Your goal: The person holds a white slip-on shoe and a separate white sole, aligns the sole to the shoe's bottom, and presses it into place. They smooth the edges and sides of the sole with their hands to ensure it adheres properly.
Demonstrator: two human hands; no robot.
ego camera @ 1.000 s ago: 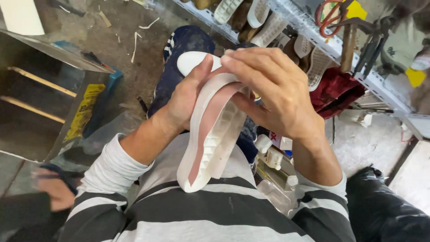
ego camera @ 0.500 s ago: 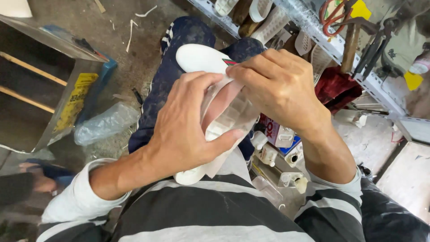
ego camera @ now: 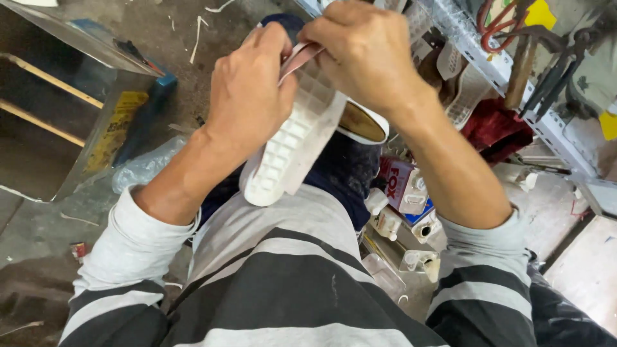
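A white rubber shoe sole [ego camera: 292, 148] with a gridded underside is held over my lap, its heel end pointing toward my striped shirt. My left hand [ego camera: 254, 90] wraps around its left side. My right hand [ego camera: 366, 54] grips its far end, fingers curled over a pink upper layer [ego camera: 297, 59] that shows between the two hands. A second white sole with a tan inner face [ego camera: 361, 123] peeks out under my right wrist, resting on my dark blue trouser leg [ego camera: 340, 173].
Small glue bottles and a carton [ego camera: 405, 193] stand on the floor by my right knee. A metal rack [ego camera: 508, 71] with soles, pliers and a red cloth [ego camera: 495, 128] runs at the right. A crumpled plastic bag [ego camera: 144, 168] and a metal-framed box [ego camera: 77, 115] lie left.
The sole has turned from pink side up to gridded underside up. Both hands rose toward the far end, and my left hand moved from beneath to over the sole.
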